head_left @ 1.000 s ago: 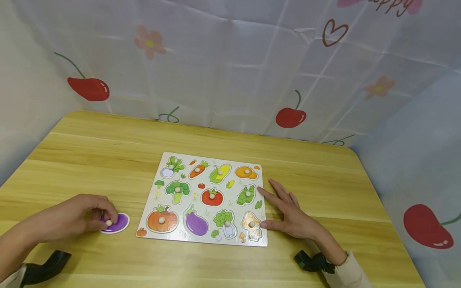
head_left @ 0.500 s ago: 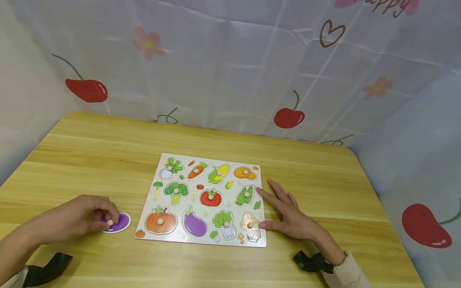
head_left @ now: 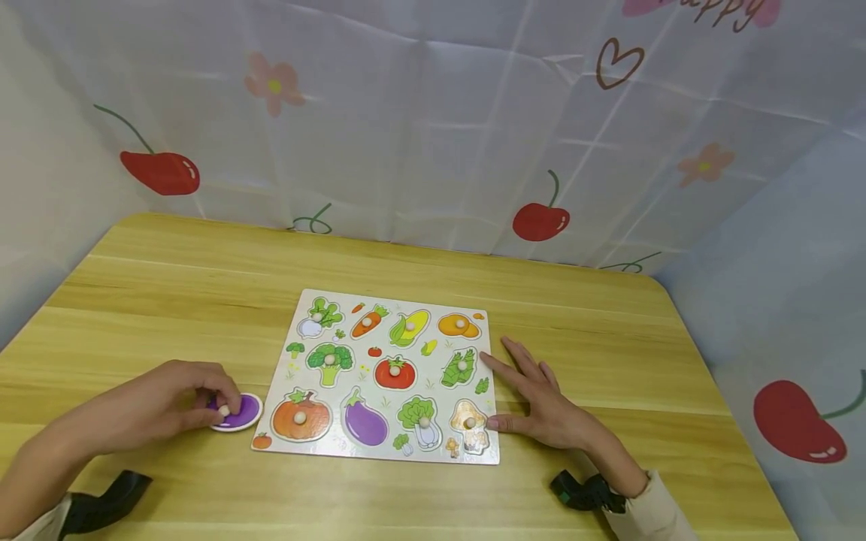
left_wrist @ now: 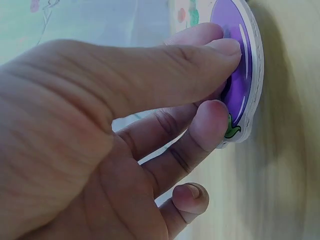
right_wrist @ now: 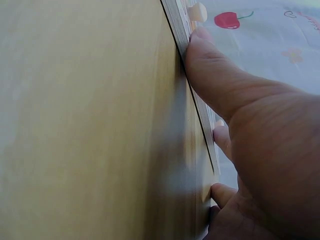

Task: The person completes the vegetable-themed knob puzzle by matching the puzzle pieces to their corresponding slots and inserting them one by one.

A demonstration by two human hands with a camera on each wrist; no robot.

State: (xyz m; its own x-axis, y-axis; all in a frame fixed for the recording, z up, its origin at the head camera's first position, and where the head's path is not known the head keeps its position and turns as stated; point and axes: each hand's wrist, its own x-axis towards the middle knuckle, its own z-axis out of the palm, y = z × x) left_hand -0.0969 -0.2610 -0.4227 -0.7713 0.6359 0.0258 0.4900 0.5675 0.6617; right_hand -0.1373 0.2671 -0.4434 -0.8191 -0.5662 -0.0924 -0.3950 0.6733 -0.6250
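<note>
Fingers of left hand (head_left: 162, 398) pinch purple piece (head_left: 241, 412); right hand (head_left: 541, 402) flat against puzzle board (head_left: 379, 451).

Bare hands, black wrist straps (head_left: 587, 492), cream sleeve (head_left: 652, 515)

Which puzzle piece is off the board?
The purple eggplant piece, lying on the table left of the puzzle board, pinched by the left hand. All others sit in slots.

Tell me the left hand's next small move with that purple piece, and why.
Probably lift the purple eggplant piece by its knob and carry it right to the empty eggplant slot. The left hand pinches it beside the puzzle board, while the right hand rests against the board's right edge.
</note>
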